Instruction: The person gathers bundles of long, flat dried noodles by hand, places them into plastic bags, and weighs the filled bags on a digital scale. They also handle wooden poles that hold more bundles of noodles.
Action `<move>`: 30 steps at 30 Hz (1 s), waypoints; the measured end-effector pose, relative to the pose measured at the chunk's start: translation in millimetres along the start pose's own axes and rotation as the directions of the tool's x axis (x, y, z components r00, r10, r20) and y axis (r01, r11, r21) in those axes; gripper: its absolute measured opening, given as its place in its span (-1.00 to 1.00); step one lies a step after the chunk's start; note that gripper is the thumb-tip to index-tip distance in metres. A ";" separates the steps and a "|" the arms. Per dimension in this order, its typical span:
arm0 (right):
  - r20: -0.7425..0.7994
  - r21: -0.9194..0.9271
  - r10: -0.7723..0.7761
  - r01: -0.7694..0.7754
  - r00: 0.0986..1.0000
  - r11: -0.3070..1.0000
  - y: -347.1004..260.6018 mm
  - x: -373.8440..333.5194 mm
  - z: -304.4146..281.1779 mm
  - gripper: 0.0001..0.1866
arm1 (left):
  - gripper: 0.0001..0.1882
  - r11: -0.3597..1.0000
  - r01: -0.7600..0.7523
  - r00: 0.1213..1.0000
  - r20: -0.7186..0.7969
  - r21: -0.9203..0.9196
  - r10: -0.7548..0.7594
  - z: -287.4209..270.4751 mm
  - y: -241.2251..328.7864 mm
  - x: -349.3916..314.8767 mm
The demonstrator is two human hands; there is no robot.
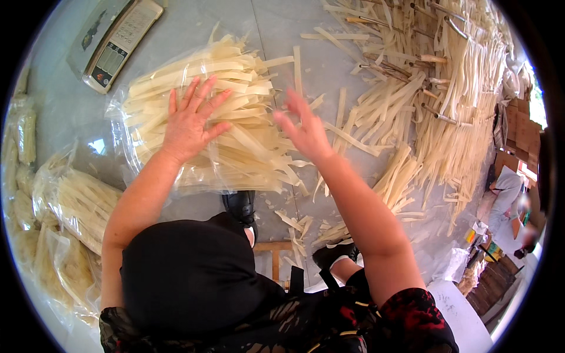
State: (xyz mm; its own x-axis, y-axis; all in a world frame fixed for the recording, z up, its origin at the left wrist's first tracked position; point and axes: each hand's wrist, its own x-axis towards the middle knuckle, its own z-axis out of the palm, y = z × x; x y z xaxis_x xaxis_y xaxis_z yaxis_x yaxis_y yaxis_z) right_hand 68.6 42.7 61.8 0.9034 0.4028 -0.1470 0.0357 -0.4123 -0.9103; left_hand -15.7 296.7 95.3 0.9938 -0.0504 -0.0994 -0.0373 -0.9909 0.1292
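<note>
My left hand (191,123) lies spread over a bundle of flat, pale yellow dried strips (253,109) that look like wide noodles. A clear plastic bag (122,126) wraps the bundle, its closed side toward the left and loose strip ends sticking out on the right. Just beyond those ends, my right hand (306,129) hovers with fingers apart and nothing visible in it; motion blurs its fingertips. Whether it touches any strip, I cannot tell.
A digital scale (120,47) stands at the far left. Filled clear bags (82,200) line the left side. To the right, a large heap of strips (453,117) has sticks (432,59) among it. Loose strips litter the grey floor (276,23). Another person (506,200) is at the far right.
</note>
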 end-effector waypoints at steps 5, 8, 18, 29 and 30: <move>0.194 -0.138 0.204 -0.180 0.960 0.974 44.5 -89.1 -49.1 -0.53 | -0.12 0.997 -0.003 0.999 0.040 -0.079 0.006 -13.3 23.6 -4.9; -0.018 -0.183 0.422 -0.418 0.906 0.890 65.4 -96.3 -79.9 -0.58 | -0.12 0.983 0.176 0.983 0.065 -0.050 -0.173 -7.4 27.7 -1.8; -0.413 -0.743 -0.009 -0.331 0.911 0.582 123.9 -71.4 -68.3 -0.18 | -0.15 0.957 0.092 0.986 -0.106 -0.274 -0.125 -11.2 43.5 -4.0; -0.511 -0.245 0.543 -0.719 0.666 0.651 98.4 -173.7 -202.7 -0.57 | -0.39 0.945 -0.147 0.978 -0.187 -0.291 0.095 -40.8 80.5 -30.2; -0.549 -0.286 0.544 -0.754 0.635 0.591 110.6 -179.5 -221.3 -0.44 | -0.42 0.943 -0.153 0.977 -0.191 -0.296 0.099 -41.6 81.2 -29.6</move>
State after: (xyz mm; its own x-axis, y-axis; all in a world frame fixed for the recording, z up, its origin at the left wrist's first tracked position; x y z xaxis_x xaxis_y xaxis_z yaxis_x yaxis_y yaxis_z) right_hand 5.0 -256.0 73.1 0.8273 -0.4172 -0.3762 -0.5380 -0.7811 -0.3169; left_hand -43.8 222.9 149.8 0.9869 -0.1231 0.1044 -0.1564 -0.8896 0.4291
